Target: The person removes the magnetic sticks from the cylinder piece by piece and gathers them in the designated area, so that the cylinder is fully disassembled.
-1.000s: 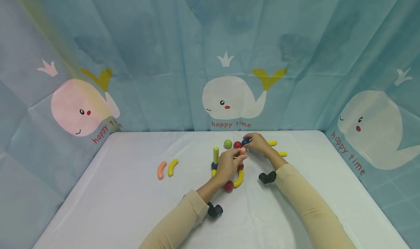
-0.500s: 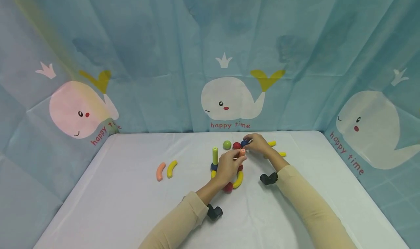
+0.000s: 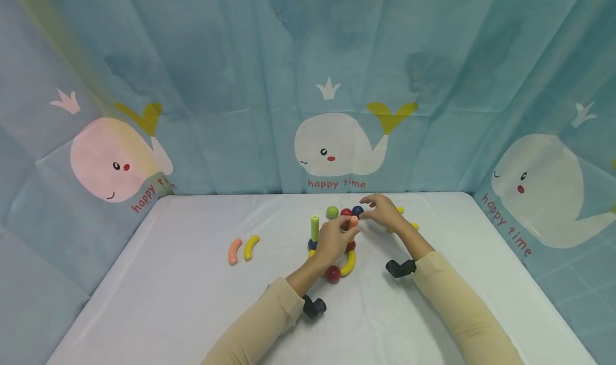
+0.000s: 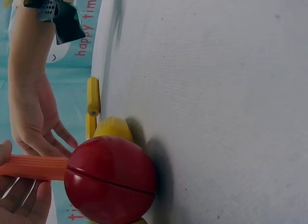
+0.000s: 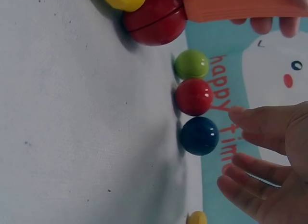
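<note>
White-covered table [image 3: 168, 301], blue whale-print curtain [image 3: 231, 151] behind. My left grip [image 3: 332, 241] pinches the orange rod [image 3: 353, 222], its long axis upright on a red ball [image 4: 111, 178]. My right grip [image 3: 382, 211], the nearer to the blue ball [image 3: 357, 211], has fingers parted, nothing held; that ball lies just left of its fingertips.

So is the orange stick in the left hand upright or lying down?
Upright: in the head view the orange stick rises from a red ball, and the left hand grips it.
</note>
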`<state>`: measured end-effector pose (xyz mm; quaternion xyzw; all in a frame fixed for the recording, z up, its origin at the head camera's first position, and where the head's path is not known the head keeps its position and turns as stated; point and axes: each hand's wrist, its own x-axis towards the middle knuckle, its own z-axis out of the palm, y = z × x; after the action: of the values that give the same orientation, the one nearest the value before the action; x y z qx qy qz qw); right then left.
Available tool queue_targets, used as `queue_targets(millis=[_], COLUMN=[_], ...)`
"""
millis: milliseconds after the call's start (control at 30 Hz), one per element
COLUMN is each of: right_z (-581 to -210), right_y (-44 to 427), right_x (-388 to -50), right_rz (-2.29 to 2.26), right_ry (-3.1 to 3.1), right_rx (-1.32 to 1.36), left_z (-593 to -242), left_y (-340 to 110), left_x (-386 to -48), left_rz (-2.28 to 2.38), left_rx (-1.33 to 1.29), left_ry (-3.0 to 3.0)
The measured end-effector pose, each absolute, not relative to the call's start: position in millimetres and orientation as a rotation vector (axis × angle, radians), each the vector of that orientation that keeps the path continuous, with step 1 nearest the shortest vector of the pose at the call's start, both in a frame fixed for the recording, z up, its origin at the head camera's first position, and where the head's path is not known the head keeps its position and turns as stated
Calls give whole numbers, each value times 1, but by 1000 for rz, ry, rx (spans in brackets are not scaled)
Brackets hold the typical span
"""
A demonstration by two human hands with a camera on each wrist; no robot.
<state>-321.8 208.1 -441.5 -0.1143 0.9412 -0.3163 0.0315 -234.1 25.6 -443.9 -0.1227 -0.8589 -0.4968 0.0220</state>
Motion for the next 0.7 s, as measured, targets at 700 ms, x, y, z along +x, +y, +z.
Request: queue_targets(millis=[700], right_z=[-408], right_y=[213], right_x=[-271], right_rz=[-1419], right_ry=[2921], right_rx=[-538], left_z=[-406], left_y=[6], left_x=[-221], left_rz=[-1039], left_rx=[-662], left_ry=[-2436])
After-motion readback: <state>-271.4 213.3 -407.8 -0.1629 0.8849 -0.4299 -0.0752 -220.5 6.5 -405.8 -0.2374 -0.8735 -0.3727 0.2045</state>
